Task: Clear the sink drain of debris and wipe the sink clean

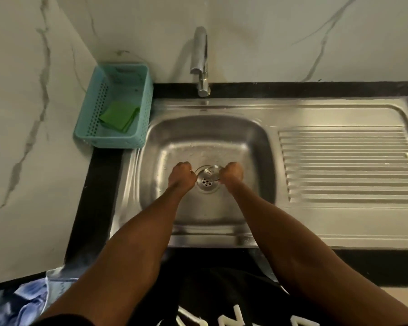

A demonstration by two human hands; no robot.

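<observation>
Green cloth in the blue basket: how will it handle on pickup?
The green cloth lies folded flat, so it is probably floppy and would unfold when lifted by one corner. It looks thin, so likely light. The blue basket has high walls, so reach in from above.

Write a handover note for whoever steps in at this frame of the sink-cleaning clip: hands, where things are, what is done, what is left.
Left hand: fingers curled, at the left edge of the drain; whether it holds anything cannot be told.
Right hand: fingers curled at the right edge, seemingly pinching the metal strainer, which sits tilted over the drain holes.
Sink: specks of debris on the floor behind the drain, not yet wiped.
Green cloth: unused, lying in the blue basket left of the sink. No water shows at the tap.
Left: finish lifting the strainer, clear the debris, wipe the sink.
</observation>
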